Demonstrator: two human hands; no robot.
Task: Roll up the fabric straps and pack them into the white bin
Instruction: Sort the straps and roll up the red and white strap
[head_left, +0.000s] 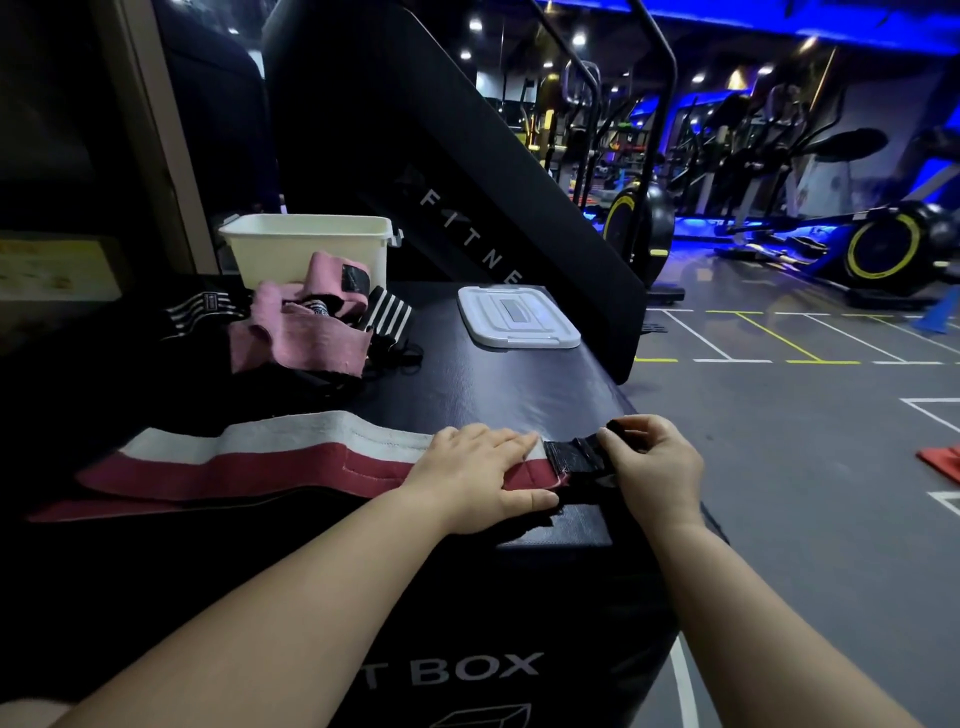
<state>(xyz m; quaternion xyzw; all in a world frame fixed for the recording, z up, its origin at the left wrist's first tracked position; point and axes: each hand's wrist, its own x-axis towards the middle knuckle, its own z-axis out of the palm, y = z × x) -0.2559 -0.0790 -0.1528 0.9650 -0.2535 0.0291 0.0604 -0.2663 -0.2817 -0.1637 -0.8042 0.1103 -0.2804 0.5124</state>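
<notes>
So the red-and-white strap (270, 457) lies flat across the near part of the black box (519, 384), long axis running left to right. Most of its length trails off to the left of both hands, which sit at its right end, close together but not touching. The left hand (478, 462) lies flat on the fabric with straight fingers, pressing it down right where the cloth meets the black tab (576, 457). The right hand (649, 462), just to its right near the box's right edge, has curled fingers pinching that tab. Since the right hand is on the very end, a roll would probably start there and travel leftward, with the left hand keeping the fabric straight.

The white bin (306, 244) stands at the far left of the box top, well apart from the hands, open; what's inside can't be seen. Its lid (517, 317) lies off to the right. A loose heap of pink and striped straps (301, 327) sits just in front of the bin, none looking rolled.

The surface is dark and slightly shiny. The room is a gym: blue lighting, exercise bikes (883, 249) at the far right, and painted lines on a grey floor.
</notes>
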